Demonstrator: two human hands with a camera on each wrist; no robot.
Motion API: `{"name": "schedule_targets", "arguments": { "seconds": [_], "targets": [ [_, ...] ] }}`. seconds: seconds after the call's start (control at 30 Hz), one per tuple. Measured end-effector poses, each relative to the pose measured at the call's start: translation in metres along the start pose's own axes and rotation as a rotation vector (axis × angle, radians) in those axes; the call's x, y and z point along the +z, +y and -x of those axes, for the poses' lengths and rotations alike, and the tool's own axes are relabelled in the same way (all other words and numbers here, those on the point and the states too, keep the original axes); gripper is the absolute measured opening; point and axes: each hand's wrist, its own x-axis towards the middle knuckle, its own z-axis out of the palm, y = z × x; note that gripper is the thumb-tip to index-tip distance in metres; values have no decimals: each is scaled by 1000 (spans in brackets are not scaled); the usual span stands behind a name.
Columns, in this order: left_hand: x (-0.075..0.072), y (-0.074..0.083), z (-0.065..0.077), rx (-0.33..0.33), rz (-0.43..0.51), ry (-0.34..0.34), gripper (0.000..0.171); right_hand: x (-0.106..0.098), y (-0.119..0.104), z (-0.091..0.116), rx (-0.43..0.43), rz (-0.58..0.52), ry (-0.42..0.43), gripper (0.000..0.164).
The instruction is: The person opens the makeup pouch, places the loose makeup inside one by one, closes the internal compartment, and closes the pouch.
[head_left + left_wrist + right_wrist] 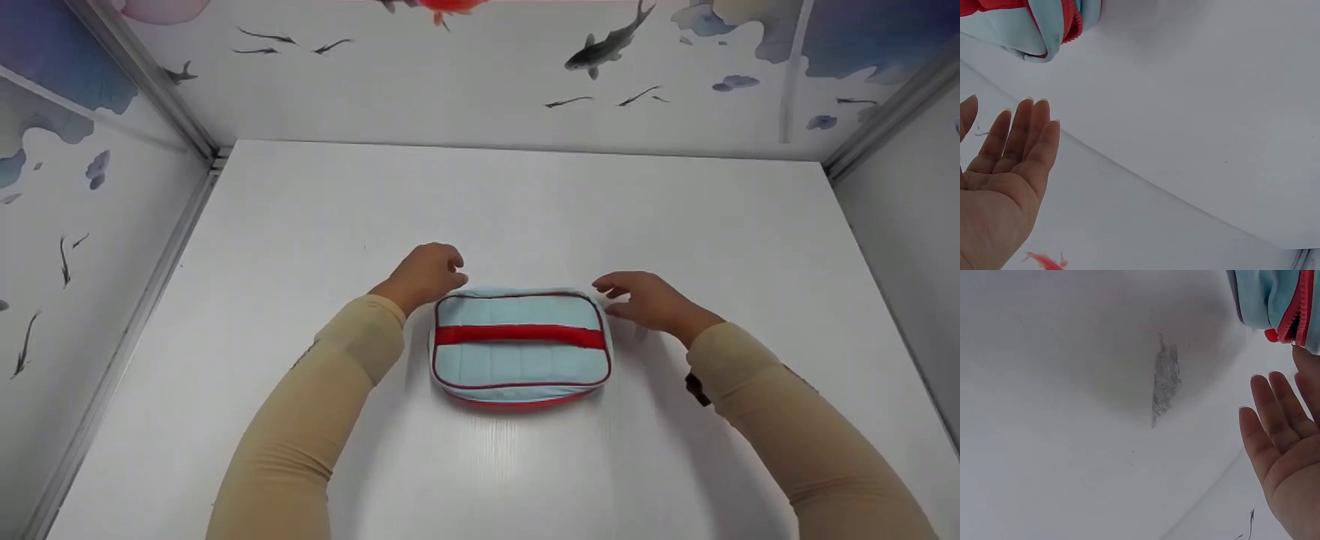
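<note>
A light blue zippered bag [517, 367] with dark red piping and a red strap handle [517, 334] lies flat on the white table. My left hand [429, 274] is by its far left corner, fingers loosely bent and holding nothing. In the left wrist view the left hand [1016, 163] shows its palm, apart from the bag [1010, 31]. Near the far right corner is my right hand [637, 298], fingers relaxed. The right wrist view shows the right hand's thumb close at the end of the red zipper [1297, 312], where the zipper is parted a little.
The white tabletop [300, 202] meets a back wall [450, 97] printed with fish and ink shapes. Side panels [90, 225] with metal edge rails stand left and right. A grey scuff [1166, 379] marks the table near the right hand.
</note>
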Motion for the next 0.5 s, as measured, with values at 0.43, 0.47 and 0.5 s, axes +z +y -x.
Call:
{"name": "schedule_targets", "arguments": {
  "seconds": [0.43, 0.47, 0.5],
  "targets": [
    [17, 36, -26, 77, -121, -81, 34, -2, -4, -19, -9, 50, -81, 43],
    [19, 36, -28, 79, -128, -86, 34, -2, -5, -20, -17, 52, -86, 43],
    [20, 37, -30, 83, -131, -93, 34, -3, -6, -20, -31, 57, -88, 42]
  ]
}}
